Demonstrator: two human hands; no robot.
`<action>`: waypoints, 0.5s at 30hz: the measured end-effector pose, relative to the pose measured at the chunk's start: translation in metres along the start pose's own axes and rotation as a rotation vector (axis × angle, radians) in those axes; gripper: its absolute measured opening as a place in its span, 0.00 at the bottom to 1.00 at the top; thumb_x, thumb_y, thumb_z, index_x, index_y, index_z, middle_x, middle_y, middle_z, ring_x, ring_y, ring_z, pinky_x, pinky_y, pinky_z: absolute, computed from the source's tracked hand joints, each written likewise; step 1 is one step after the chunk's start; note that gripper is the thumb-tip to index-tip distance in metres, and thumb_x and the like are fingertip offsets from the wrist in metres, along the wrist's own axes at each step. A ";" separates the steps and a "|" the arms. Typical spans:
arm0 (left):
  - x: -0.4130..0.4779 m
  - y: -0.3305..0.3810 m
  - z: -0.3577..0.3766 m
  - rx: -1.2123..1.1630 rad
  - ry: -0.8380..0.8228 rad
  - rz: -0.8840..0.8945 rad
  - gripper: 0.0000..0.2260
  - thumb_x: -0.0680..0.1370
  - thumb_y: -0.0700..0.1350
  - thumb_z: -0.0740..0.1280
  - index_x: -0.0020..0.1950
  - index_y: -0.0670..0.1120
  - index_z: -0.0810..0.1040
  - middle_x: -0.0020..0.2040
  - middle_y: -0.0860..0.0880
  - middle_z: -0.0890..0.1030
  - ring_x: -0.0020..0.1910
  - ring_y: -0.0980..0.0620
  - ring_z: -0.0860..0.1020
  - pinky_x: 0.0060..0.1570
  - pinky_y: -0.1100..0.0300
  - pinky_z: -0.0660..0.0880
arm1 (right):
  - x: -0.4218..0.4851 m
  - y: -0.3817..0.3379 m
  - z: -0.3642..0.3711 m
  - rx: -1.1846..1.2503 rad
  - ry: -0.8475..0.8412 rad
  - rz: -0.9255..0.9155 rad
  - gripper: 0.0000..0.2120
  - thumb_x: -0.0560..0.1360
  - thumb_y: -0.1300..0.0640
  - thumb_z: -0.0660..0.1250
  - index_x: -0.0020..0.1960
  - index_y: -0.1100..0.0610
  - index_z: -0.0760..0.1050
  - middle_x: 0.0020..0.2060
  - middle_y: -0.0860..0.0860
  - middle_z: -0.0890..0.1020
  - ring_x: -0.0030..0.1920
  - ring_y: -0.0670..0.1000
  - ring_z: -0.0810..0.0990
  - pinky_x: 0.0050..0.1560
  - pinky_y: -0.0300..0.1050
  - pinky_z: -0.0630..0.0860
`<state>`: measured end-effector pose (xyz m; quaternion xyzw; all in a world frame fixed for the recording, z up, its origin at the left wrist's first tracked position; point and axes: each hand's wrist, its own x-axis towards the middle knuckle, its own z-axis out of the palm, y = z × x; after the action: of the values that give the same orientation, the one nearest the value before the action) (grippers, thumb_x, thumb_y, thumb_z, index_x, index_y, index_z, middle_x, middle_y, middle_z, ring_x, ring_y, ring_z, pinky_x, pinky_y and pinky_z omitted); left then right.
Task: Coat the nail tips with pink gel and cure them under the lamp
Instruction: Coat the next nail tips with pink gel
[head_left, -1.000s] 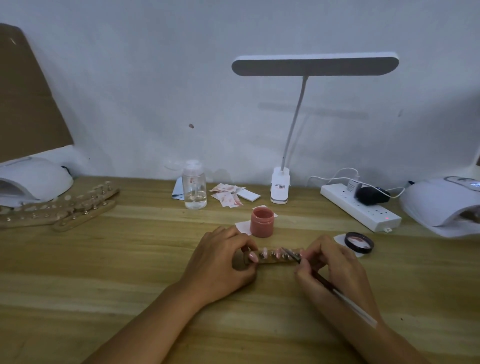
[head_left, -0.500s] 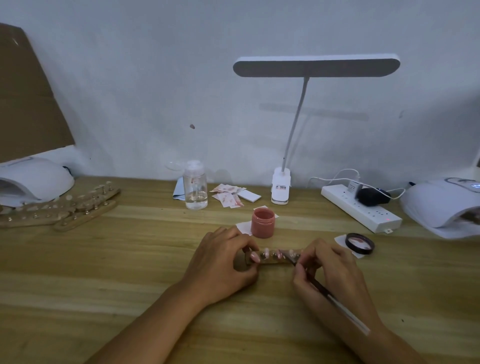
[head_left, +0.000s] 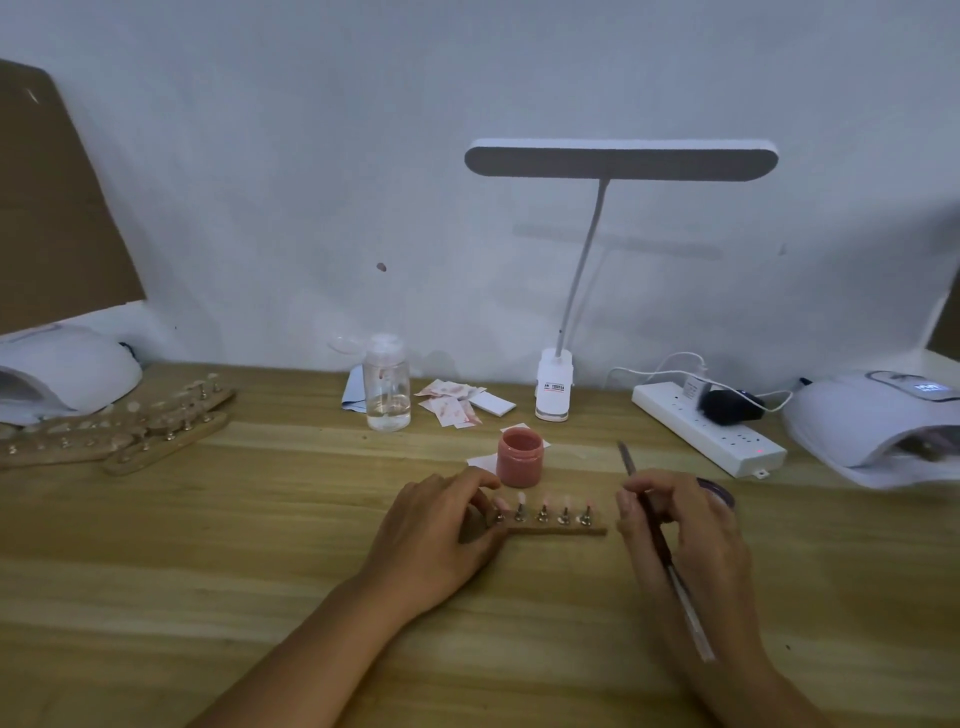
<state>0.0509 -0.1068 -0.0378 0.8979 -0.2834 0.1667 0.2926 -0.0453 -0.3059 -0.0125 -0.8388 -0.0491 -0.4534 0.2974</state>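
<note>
A short wooden holder strip (head_left: 558, 530) lies on the table with several pink nail tips (head_left: 554, 506) standing on metal pegs. My left hand (head_left: 439, 532) grips the strip's left end. My right hand (head_left: 680, 525) holds a thin brush (head_left: 655, 525) like a pen, its tip lifted up and pointing away, to the right of the strip. An open jar of pink gel (head_left: 520, 456) stands just behind the strip. A white curing lamp (head_left: 878, 423) sits at the far right, and a second white curing lamp (head_left: 62, 371) at the far left.
More wooden holder strips (head_left: 119, 434) lie at the left. A clear bottle (head_left: 386, 384), paper packets (head_left: 452, 402), a desk lamp (head_left: 556, 392) and a white power strip (head_left: 709, 428) line the back. The jar's dark lid (head_left: 719, 491) lies behind my right hand.
My right hand has drawn the brush off the nail tips and moved right, tip now raised. The row of tips is uncovered. My left hand keeps its hold.
</note>
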 end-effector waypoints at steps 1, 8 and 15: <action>0.000 0.000 0.000 -0.028 -0.009 -0.007 0.16 0.75 0.56 0.70 0.62 0.59 0.74 0.48 0.66 0.80 0.48 0.63 0.75 0.53 0.60 0.71 | 0.002 0.004 -0.001 -0.010 -0.003 0.046 0.02 0.77 0.59 0.67 0.49 0.55 0.76 0.36 0.43 0.79 0.42 0.43 0.78 0.46 0.54 0.77; -0.003 0.000 -0.005 -0.150 -0.033 -0.080 0.16 0.74 0.43 0.68 0.54 0.62 0.71 0.50 0.65 0.79 0.50 0.65 0.76 0.49 0.63 0.74 | 0.000 0.020 -0.003 0.023 -0.082 0.267 0.20 0.77 0.66 0.63 0.61 0.44 0.71 0.51 0.42 0.80 0.53 0.48 0.80 0.51 0.44 0.76; -0.003 0.041 -0.014 -0.422 0.150 0.072 0.12 0.77 0.62 0.59 0.52 0.57 0.76 0.43 0.60 0.81 0.41 0.59 0.79 0.39 0.63 0.72 | 0.029 -0.020 0.008 -0.182 -0.409 -0.128 0.33 0.72 0.71 0.61 0.76 0.60 0.60 0.57 0.57 0.80 0.58 0.56 0.78 0.58 0.48 0.73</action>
<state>0.0216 -0.1241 -0.0106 0.7911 -0.3216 0.1803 0.4881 -0.0291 -0.2901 0.0163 -0.9318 -0.1205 -0.2943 0.1750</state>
